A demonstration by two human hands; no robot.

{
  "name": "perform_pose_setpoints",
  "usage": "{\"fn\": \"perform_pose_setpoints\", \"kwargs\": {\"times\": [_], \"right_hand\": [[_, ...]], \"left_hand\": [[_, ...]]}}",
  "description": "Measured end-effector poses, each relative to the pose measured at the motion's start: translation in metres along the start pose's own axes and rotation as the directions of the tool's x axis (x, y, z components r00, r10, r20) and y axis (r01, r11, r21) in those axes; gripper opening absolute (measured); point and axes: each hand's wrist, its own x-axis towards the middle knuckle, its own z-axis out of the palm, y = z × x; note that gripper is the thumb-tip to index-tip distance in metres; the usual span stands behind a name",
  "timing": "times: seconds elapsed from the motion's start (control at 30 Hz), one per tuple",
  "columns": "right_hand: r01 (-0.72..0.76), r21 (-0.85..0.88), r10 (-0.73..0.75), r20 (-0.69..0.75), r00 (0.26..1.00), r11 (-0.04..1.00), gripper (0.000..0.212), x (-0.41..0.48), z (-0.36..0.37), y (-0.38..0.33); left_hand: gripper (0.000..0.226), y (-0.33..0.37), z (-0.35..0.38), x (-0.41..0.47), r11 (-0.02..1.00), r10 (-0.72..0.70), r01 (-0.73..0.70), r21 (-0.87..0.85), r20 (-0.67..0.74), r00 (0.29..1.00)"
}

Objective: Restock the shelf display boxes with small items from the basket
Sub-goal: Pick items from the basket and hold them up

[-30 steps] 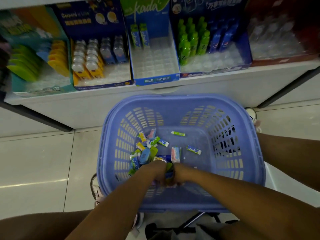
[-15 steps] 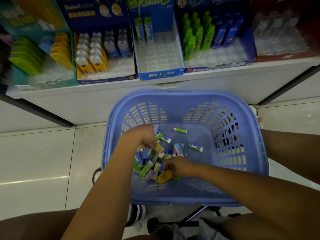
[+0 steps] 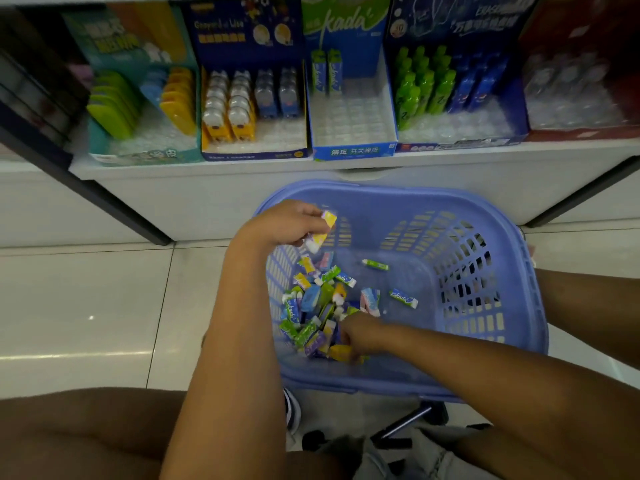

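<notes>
A blue plastic basket (image 3: 485,209) stands on the floor below the shelf, with a heap of several small wrapped erasers (image 3: 313,313) in its left part. My left hand (image 3: 287,225) is raised over the basket's left rim and grips two yellow-and-white erasers (image 3: 323,230). My right hand (image 3: 358,332) is down in the heap, fingers curled on a yellow eraser (image 3: 341,351). On the shelf, the blue "kada" display box (image 3: 353,150) holds two blue-green packs (image 3: 325,72) at its back.
Other display boxes line the shelf: a teal one (image 3: 138,154) at left, a dark blue one (image 3: 256,154) with yellow and blue items, one with green and blue bottles (image 3: 450,143), a red one (image 3: 581,133). My knees frame the bottom of the view on the tiled floor (image 3: 86,306).
My left hand has lifted out of the heap to the basket's left rim with erasers in it. My right hand stayed low in the heap.
</notes>
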Motion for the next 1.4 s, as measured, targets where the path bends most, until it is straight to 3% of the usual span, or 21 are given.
{"fn": "perform_pose_setpoints", "kwargs": {"times": [0.1,0.2,0.3,0.37,0.43,0.53,0.6,0.67,0.7,0.77,0.87,0.93,1.07,1.13,1.27,1.4], "right_hand": [[-0.046,-0.068,0.052,0.088,0.995,0.997,0.039,-0.007,-0.025,-0.001],[-0.027,0.33,0.022,0.016,1.0,0.944,0.03,-0.026,-0.067,0.004],[0.177,0.649,-0.025,-0.237,0.971,0.74,0.016,-0.053,-0.112,0.005],[0.413,0.661,-0.002,-0.528,0.849,0.627,0.015,-0.076,-0.142,0.003],[0.613,0.586,0.026,-0.734,0.679,0.53,0.028,-0.099,-0.167,-0.002],[0.699,0.451,0.037,-0.853,0.521,0.554,0.045,-0.117,-0.187,-0.016],[0.687,0.373,0.022,-0.887,0.461,0.624,0.046,-0.119,-0.197,-0.026],[0.685,0.36,-0.007,-0.883,0.47,0.634,0.053,-0.12,-0.209,-0.034],[0.711,0.4,-0.018,-0.865,0.501,0.578,0.055,-0.122,-0.216,-0.039],[0.765,0.491,-0.025,-0.835,0.55,0.417,0.043,-0.12,-0.231,-0.047],[0.793,0.501,0.036,-0.852,0.522,0.348,0.021,-0.112,-0.254,-0.062],[0.796,0.469,0.034,-0.868,0.495,0.383,0.017,-0.103,-0.269,-0.076],[0.695,0.216,-0.008,-0.953,0.304,0.685,0.018,-0.081,-0.301,-0.105],[0.627,0.11,-0.07,-0.964,0.256,0.771,0.022,-0.069,-0.316,-0.118],[0.464,-0.008,-0.184,-0.925,0.334,0.886,0.026,-0.04,-0.334,-0.133],[0.39,-0.054,-0.211,-0.904,0.371,0.919,0.028,-0.023,-0.334,-0.134]], "left_hand": [[0.022,-0.003,0.0,-0.021,0.947,-0.039,0.015,-0.322,-0.068,0.997],[0.021,-0.006,-0.003,-0.034,0.895,-0.09,0.048,-0.443,-0.074,0.993],[0.013,-0.003,-0.01,-0.043,0.906,-0.112,0.056,-0.42,-0.11,0.988],[0.021,0.0,-0.012,-0.047,0.899,-0.116,0.046,-0.435,-0.136,0.984],[0.038,0.006,-0.015,-0.051,0.881,-0.096,0.019,-0.473,-0.138,0.986],[0.044,0.015,-0.023,-0.056,0.796,0.015,-0.089,-0.598,-0.127,0.992],[0.03,0.019,-0.028,-0.06,0.754,0.069,-0.168,-0.635,-0.178,0.982],[0.026,0.017,-0.033,-0.063,0.718,0.082,-0.257,-0.647,-0.288,0.954],[0.031,0.014,-0.036,-0.064,0.698,0.078,-0.302,-0.649,-0.35,0.933],[0.034,0.008,-0.045,-0.067,0.671,0.082,-0.394,-0.628,-0.465,0.881],[0.03,0.0,-0.061,-0.071,0.637,0.096,-0.5,-0.587,-0.583,0.807],[0.027,-0.005,-0.07,-0.071,0.62,0.085,-0.541,-0.568,-0.636,0.767],[0.02,-0.014,-0.088,-0.066,0.59,-0.095,-0.545,-0.596,-0.722,0.685],[0.03,-0.021,-0.097,-0.063,0.502,-0.208,-0.534,-0.68,-0.695,0.689],[0.038,-0.036,-0.106,-0.063,0.304,-0.304,-0.528,-0.793,-0.606,0.735],[0.039,-0.047,-0.106,-0.061,0.288,-0.294,-0.535,-0.794,-0.605,0.74]]}}
